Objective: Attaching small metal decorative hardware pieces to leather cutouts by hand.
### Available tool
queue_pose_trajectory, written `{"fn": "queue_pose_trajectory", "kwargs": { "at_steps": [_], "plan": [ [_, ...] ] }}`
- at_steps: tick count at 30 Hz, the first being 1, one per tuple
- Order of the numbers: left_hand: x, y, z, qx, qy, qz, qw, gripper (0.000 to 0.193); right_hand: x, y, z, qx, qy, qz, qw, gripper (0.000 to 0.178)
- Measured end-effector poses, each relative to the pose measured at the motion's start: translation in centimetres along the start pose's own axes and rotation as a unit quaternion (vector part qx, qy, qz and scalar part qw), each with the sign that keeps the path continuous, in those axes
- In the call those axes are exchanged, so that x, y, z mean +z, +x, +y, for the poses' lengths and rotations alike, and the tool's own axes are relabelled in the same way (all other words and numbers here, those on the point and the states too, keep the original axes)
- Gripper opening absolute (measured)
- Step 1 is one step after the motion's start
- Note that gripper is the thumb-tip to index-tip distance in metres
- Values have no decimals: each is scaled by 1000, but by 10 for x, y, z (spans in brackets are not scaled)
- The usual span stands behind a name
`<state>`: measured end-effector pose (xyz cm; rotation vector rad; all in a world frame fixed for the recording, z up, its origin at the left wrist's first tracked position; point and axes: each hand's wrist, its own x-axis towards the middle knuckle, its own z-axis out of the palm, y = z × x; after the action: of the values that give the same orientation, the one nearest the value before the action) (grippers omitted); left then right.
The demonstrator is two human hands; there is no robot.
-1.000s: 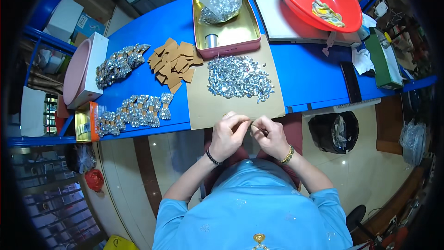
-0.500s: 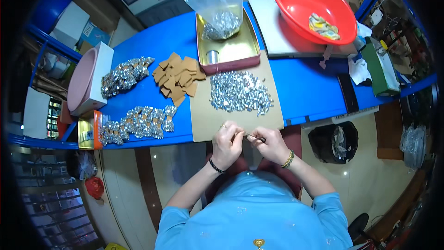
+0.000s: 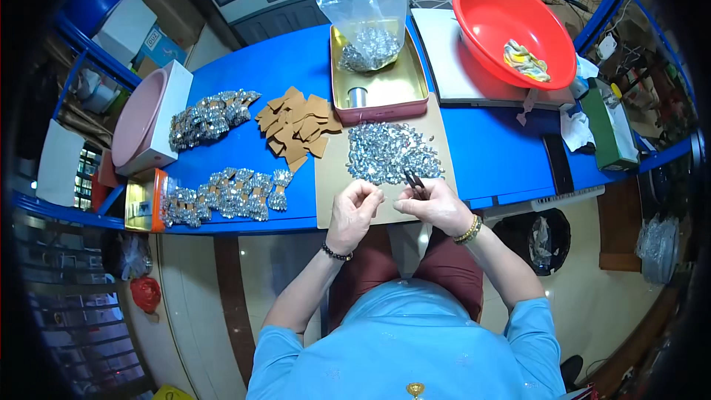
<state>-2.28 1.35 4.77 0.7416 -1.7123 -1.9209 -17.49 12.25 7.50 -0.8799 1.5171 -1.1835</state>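
Observation:
My left hand (image 3: 354, 213) is closed in a pinch near the front edge of a cardboard sheet (image 3: 330, 191). What its fingertips hold is too small to make out. Just to its right, my right hand (image 3: 438, 210) grips a small dark two-pronged tool (image 3: 417, 184), like tweezers or thread snips. Its prongs point away from me, over the near edge of a heap of shiny silver beads (image 3: 389, 150). The fingertips of both hands are a short gap apart. A bead-covered card (image 3: 279, 190) lies left of the sheet, beside a row of similar bundles (image 3: 235, 194).
Brown card pieces (image 3: 298, 124) lie left of the beads, with more silver bundles (image 3: 211, 117) beyond. A gold tray (image 3: 412, 81) holds a bead bag (image 3: 370, 43) and a metal cylinder (image 3: 358, 97). A red basin (image 3: 481, 18) stands back right; a black bin (image 3: 559, 241) is below.
My hands have drawn apart and moved slightly farther over the cardboard sheet. The dark tool has swung from pointing toward my left hand to pointing away from me. The view has shifted slightly.

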Motion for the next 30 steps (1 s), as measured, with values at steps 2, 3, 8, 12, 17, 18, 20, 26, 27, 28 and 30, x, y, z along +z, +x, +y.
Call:
{"fn": "queue_pose_trajectory", "kwargs": {
  "at_steps": [2, 3, 8, 12, 17, 18, 20, 26, 27, 28, 30],
  "plan": [
    [1, -1, 0, -9, -3, 2, 1000, 13, -1, 0, 4, 1, 14, -1, 1000, 11],
    [2, -2, 1, -9, -4, 2, 1000, 13, -2, 0, 7, -12, -12, 8, 1000, 11],
    [7, -5, 3, -5, -20, -14, 1000, 13, 2, -4, 4, -59, -148, 62, 985, 11],
    [14, -8, 4, -6, -28, -29, 999, 11, 3, -5, 8, -100, -219, 105, 965, 10],
    [25, -8, 0, 53, -26, -26, 998, 8, 2, -10, 4, -109, -239, 148, 953, 7],
    [28, -8, -1, 83, -20, -21, 996, 8, 2, -11, 4, -110, -240, 152, 953, 7],
    [36, -5, -3, 119, -17, -14, 993, 8, 2, -12, 5, -127, -233, 186, 946, 8],
    [55, 0, 5, 161, -82, -28, 983, 6, -12, -20, 8, -136, -225, 223, 939, 10],
    [59, 1, 9, 163, -82, -34, 983, 6, -17, -21, 10, -123, -210, 236, 941, 10],
    [64, 1, 13, 161, -113, -54, 979, 6, -23, -22, 12, -109, -194, 249, 942, 11],
    [73, 1, 22, 158, -174, -92, 968, 5, -34, -24, 15, -99, -179, 264, 943, 12]
  ]
}}
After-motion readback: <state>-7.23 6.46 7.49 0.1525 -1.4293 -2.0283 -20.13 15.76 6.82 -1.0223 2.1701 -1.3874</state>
